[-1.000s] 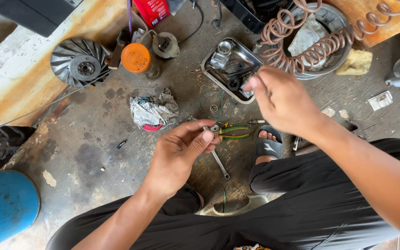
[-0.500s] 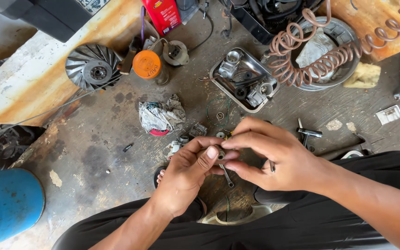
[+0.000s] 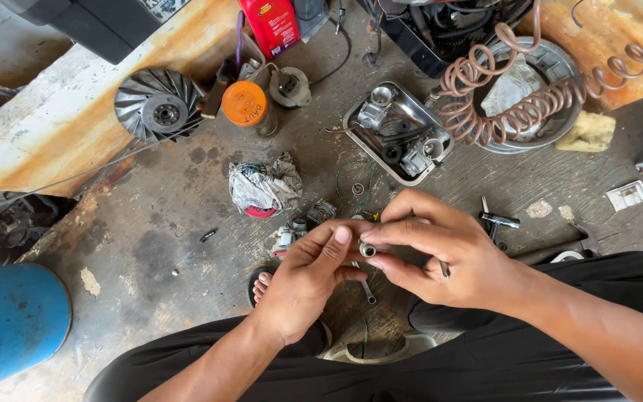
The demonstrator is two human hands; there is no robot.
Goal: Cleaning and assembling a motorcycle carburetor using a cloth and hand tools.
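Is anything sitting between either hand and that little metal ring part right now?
Nothing visible does. The small metal ring is already pinched between the left hand and the right hand, fingertips touching it directly, held above the floor clutter.

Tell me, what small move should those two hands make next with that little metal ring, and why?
Probably firm up the grip: the small metal ring is pinched only at the fingertips of the left hand and right hand, above a floor cluttered with parts where it could get lost.

- Left hand (image 3: 308, 277) reaching up from below, thumb and forefinger pinched.
- Right hand (image 3: 440, 251) coming in from the right, fingertips (image 3: 376, 240) meeting the left's.
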